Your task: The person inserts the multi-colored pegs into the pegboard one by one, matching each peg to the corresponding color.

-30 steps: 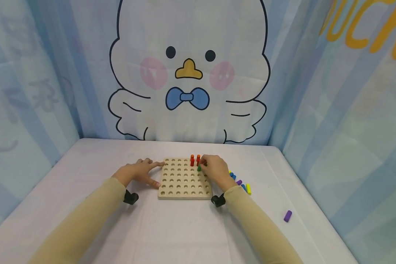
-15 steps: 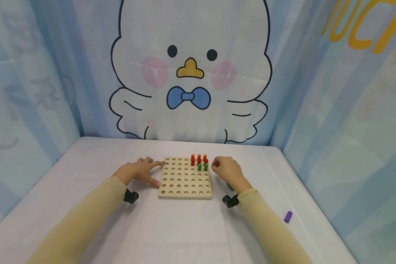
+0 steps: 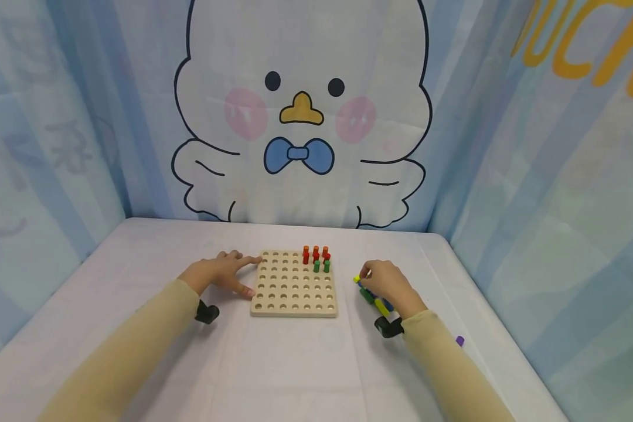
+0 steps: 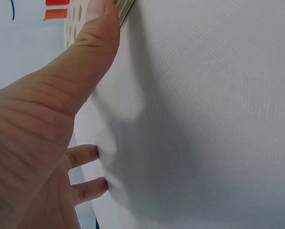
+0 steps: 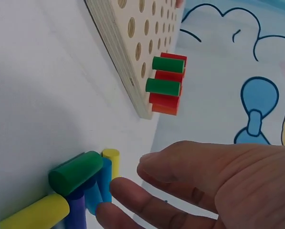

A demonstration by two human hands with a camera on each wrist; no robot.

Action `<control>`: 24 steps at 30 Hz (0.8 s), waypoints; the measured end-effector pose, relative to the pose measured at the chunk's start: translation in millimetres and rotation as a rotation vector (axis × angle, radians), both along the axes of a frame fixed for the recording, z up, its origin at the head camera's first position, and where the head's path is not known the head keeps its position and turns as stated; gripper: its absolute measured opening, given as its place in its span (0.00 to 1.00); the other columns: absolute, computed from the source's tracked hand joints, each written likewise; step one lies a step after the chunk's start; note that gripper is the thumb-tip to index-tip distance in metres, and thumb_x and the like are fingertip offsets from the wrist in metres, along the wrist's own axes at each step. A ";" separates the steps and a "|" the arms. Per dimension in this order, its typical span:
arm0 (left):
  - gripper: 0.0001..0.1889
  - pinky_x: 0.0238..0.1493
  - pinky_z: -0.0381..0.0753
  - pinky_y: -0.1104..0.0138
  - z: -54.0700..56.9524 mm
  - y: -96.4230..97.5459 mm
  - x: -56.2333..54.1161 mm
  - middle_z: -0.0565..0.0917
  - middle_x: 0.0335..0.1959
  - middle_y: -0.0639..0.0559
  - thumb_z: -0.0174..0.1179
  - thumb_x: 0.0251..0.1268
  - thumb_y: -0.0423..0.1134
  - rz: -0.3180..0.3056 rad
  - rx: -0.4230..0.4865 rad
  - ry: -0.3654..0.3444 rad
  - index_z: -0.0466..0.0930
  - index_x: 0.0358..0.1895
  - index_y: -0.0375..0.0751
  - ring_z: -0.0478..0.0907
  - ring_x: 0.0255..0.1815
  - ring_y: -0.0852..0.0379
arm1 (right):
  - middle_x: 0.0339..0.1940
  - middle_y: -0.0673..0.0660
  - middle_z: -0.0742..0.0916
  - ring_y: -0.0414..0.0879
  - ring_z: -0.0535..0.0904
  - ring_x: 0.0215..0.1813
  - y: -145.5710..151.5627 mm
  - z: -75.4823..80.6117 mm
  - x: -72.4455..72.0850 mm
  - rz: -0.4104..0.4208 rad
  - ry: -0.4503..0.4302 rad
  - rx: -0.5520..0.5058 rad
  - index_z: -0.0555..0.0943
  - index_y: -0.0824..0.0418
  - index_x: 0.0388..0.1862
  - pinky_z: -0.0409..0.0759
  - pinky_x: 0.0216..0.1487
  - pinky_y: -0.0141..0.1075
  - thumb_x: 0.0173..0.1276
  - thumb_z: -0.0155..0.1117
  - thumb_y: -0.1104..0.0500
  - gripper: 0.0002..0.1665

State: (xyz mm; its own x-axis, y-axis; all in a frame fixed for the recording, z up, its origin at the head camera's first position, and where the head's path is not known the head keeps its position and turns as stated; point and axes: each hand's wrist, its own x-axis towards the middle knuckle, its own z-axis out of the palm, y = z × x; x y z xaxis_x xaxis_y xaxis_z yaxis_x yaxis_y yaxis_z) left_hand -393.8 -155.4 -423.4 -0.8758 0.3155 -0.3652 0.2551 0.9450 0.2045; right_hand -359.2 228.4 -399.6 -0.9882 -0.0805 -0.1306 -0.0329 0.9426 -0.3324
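Observation:
A pale wooden pegboard with rows of holes lies on the table. Orange and red pegs stand in its back right holes, and two green pegs stand in front of them. At the board's left edge my left hand rests with spread fingers, the thumb touching the side. To the right of the board my right hand is over a heap of loose pegs. In the right wrist view its thumb and fingers are apart, beside a green peg and blue ones, holding nothing.
Yellow pegs and a purple peg lie in the same heap. Another purple peg lies farther right, partly hidden by the right sleeve. A curtain printed with a cartoon chick hangs behind the table.
My right hand has left the board's back right corner and moved right to the loose pegs. Two green pegs are now plainly visible in the board. The left hand stays put.

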 end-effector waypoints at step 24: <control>0.56 0.66 0.59 0.22 1.5 0.7 1.4 0.54 0.82 0.31 0.67 0.53 0.74 0.004 0.006 0.001 0.54 0.83 0.61 0.51 0.80 0.22 | 0.35 0.56 0.84 0.49 0.78 0.33 -12.8 -21.0 2.5 0.036 -0.028 -0.050 0.85 0.60 0.41 0.77 0.30 0.35 0.62 0.70 0.70 0.10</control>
State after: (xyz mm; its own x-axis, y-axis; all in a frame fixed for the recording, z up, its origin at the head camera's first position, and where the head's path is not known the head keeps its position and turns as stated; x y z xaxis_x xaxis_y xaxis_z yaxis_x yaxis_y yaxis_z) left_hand -392.4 -154.7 -421.9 -0.8774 0.3142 -0.3624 0.2518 0.9448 0.2095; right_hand -356.6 215.6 -420.6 -0.9806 -0.1228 -0.1531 -0.0562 0.9231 -0.3805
